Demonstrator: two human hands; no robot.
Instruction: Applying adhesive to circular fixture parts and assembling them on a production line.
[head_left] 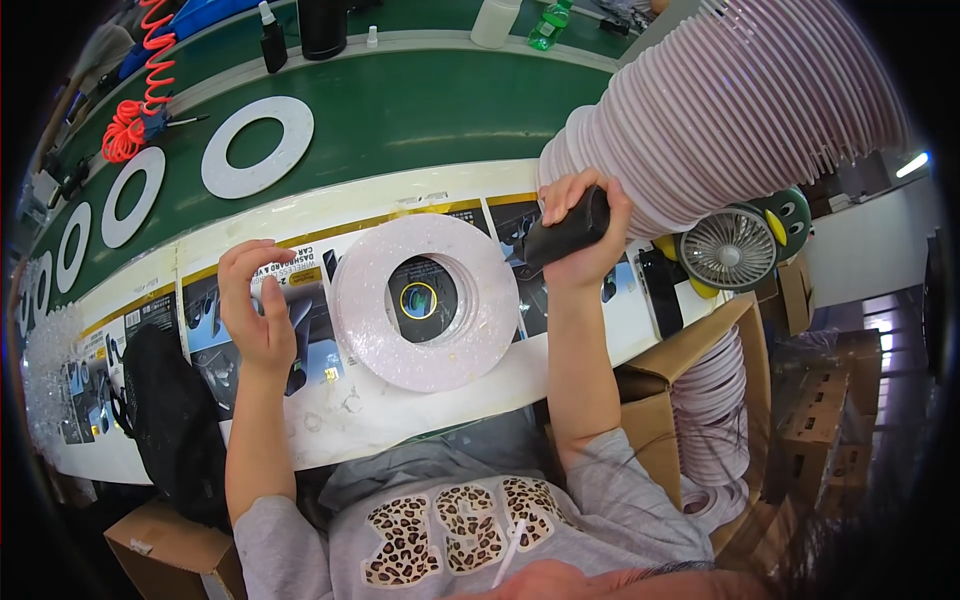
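Observation:
A short stack of white, speckled flat rings lies in front of me on the worktop. Through its hole shows a dark printed surface with a yellow circle. My left hand hovers left of the stack, fingers half curled and apart, holding nothing. At the stack's upper right, my right hand is closed around a tool with a thick black handle. The tool's narrow end points down toward the ring edge; its exact kind is unclear. Just beyond that hand rises a tall stack of similar rings.
Single white rings lie along the green conveyor belt. A small fan stands at right, above an open carton of rings. A black cloth bag lies at left. A coiled red hose hangs at far left.

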